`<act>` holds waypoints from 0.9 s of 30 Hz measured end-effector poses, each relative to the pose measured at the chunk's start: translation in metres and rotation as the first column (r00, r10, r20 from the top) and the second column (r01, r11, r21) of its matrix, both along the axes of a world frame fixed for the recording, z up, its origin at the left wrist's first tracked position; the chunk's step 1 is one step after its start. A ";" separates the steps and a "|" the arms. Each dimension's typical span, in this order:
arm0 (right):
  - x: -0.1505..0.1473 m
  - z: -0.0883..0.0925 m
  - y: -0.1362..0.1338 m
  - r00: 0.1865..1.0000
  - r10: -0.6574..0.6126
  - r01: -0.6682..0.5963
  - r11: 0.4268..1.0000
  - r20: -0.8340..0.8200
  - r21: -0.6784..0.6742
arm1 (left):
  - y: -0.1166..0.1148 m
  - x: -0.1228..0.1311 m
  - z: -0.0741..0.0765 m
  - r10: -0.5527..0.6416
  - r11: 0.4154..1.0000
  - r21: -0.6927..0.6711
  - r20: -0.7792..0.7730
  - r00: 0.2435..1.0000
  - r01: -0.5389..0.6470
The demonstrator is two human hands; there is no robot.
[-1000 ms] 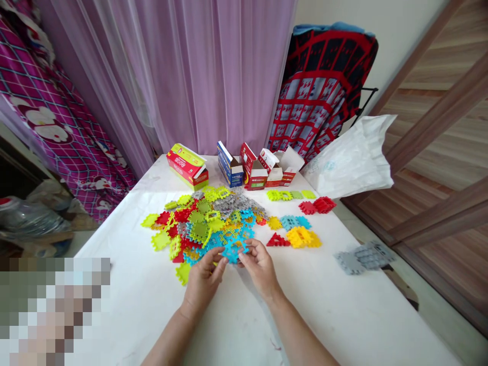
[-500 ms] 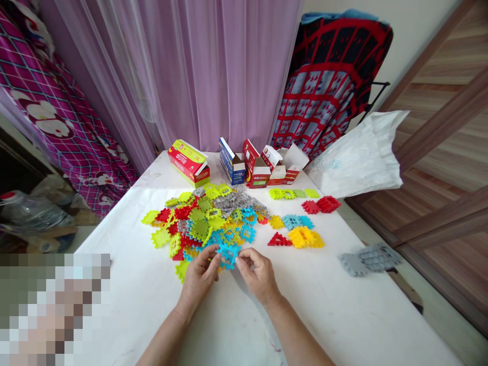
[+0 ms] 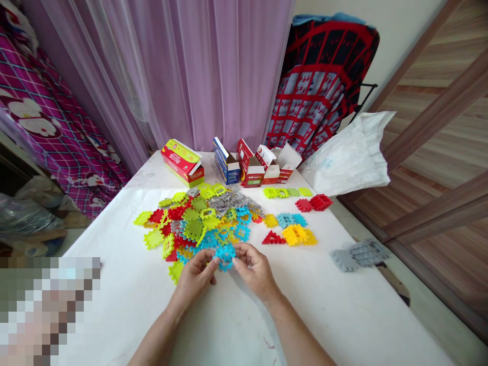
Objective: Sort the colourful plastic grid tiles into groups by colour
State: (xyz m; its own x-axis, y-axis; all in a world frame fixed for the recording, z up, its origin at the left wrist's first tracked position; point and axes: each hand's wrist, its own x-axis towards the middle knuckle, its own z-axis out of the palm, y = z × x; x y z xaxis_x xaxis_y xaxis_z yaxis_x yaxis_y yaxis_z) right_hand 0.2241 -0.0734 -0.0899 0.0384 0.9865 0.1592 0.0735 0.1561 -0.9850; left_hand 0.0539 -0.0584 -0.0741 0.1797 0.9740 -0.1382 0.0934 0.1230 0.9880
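Observation:
Both hands hold one blue notched plastic piece (image 3: 224,255) just in front of the mixed pile. My left hand (image 3: 195,274) pinches its left edge, and my right hand (image 3: 256,269) grips its right edge. Behind them spreads a heap of green, red, grey, yellow and blue pieces (image 3: 194,229). To the right lie a red triangle (image 3: 273,238), yellow pieces (image 3: 298,235), blue pieces (image 3: 290,219), red pieces (image 3: 321,202) and a row of green pieces (image 3: 281,192). Grey pieces (image 3: 358,254) sit near the table's right edge.
Along the back of the white table (image 3: 229,325) stand a red-green box (image 3: 183,165), a blue box (image 3: 227,165) and open red boxes (image 3: 253,170). A white bag (image 3: 346,157) leans at the back right. The lower left corner is pixelated.
The blue piece has tilted between my hands, and my right fingers have shifted further over its right side. The whole view has moved slightly, so the table's contents appear further left.

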 end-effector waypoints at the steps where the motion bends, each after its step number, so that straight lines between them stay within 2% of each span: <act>1: 0.001 0.000 0.000 1.000 0.014 -0.014 1.000 0.005 0.001 | 0.000 0.000 0.001 -0.014 1.000 -0.017 -0.006 1.000 0.013; 6: 0.009 0.009 -0.003 0.966 0.110 -0.125 0.991 0.232 0.052 | -0.002 -0.003 0.003 -0.034 0.999 -0.026 0.007 0.999 0.034; 11: 0.011 0.015 -0.007 0.824 0.220 -0.288 0.956 0.521 0.052 | -0.002 -0.003 0.007 -0.052 0.998 -0.042 0.008 0.999 0.052; 14: 0.011 0.015 -0.008 0.762 0.192 -0.301 0.950 0.618 0.076 | -0.002 -0.002 0.007 -0.054 0.997 -0.049 0.008 0.998 0.055; 19: 0.008 0.019 -0.009 0.720 0.098 -0.283 0.946 0.687 0.161 | -0.002 -0.002 0.005 -0.059 0.997 -0.056 0.004 0.998 0.059; 27: -0.002 0.029 -0.011 0.615 0.058 -0.292 0.943 0.786 0.159 | -0.002 0.000 0.006 -0.063 0.997 -0.040 0.014 0.998 0.063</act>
State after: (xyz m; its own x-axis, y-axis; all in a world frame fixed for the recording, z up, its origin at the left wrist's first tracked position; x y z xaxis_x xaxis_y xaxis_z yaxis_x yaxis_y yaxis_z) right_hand 0.2225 -0.0844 -0.0609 -0.3806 0.8808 0.2818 0.7213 0.4734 -0.5056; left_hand 0.0540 -0.0603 -0.0682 0.2427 0.9543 -0.1744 0.0897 0.1570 0.9835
